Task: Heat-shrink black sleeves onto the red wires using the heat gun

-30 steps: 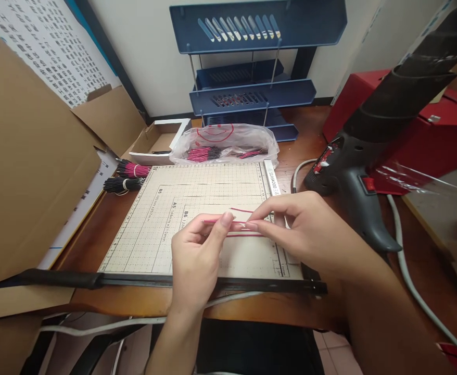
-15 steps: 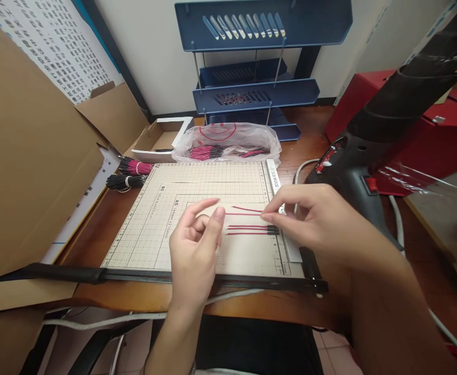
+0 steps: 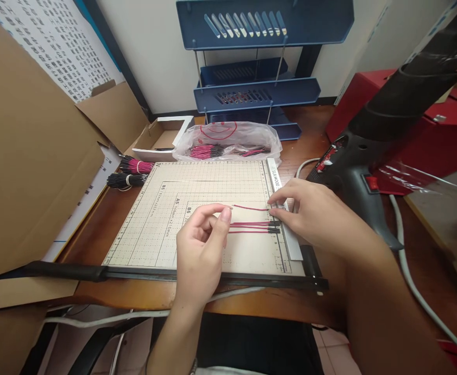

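Observation:
A paper trimmer (image 3: 142, 229) with a gridded cream board lies before me. A single thin red wire (image 3: 250, 209) with a dark right end lies across the board. My right hand (image 3: 310, 211) is at that end, its thumb and forefinger slightly apart. At the wire's left end, my left hand (image 3: 201, 242) has thumb and forefinger pinched together; what they hold, if anything, is too small to make out. Just below, several red wires with black ends (image 3: 252, 225) lie side by side, their left ends hidden behind my left hand.
Behind the board are a plastic bag (image 3: 252, 135) of wires and an open white box (image 3: 166, 138). Tied wire bundles (image 3: 125, 180) sit left. A blue tray rack (image 3: 255, 94) stands at the back, a black heat gun (image 3: 372, 151) right, a cardboard box (image 3: 37, 156) left.
My right hand's fingers have parted from the wire they pinched and shifted slightly right. My left hand has moved right, and its thumb and forefinger have closed together.

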The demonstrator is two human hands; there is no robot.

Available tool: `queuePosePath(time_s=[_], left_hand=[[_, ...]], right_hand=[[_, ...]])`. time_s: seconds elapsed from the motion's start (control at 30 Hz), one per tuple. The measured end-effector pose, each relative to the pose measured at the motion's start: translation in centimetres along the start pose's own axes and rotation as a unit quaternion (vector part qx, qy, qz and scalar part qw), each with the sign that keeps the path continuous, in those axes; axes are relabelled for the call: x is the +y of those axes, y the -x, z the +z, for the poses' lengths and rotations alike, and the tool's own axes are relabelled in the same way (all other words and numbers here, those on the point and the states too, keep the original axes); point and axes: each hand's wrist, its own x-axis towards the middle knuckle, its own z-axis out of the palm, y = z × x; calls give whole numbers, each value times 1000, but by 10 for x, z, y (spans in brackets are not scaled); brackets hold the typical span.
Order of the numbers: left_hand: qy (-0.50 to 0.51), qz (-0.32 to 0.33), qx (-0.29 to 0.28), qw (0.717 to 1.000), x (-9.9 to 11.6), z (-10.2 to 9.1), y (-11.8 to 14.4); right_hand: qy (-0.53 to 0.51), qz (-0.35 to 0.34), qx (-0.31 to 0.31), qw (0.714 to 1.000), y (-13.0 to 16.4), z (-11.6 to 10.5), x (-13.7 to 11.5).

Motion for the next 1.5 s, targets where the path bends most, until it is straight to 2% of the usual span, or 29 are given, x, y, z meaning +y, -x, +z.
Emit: queuePosePath(time_s=[0.1, 0.23, 0.27, 0.33, 0.43, 0.7, 1.0, 1.5], left_hand=[[-40, 14, -18, 999, 2, 0, 0], [-86, 39, -54, 994, 5, 1, 0], [-90, 38, -56, 994, 6, 1, 0], [-86, 29, -48, 995, 6, 2, 0], [-54, 21, -29, 998, 6, 4, 0], [-12, 14, -7, 1000, 6, 4, -1], [53, -1, 10, 999, -4, -2, -1], [94, -24, 14, 995, -2, -1, -1]], right_hand=[[2, -16, 11, 1000, -1, 4, 1], [-92, -42, 65, 993, 2, 0, -8], [-126, -47, 60, 989, 3, -2, -12], [-185, -56, 13, 981, 6, -7, -20], [-222, -78, -49, 971, 8, -10, -29], [-214, -133, -27, 967, 11, -8, -35], [-225, -119, -34, 966, 11, -8, -38], [-225, -160, 11, 961, 11, -8, -36]])
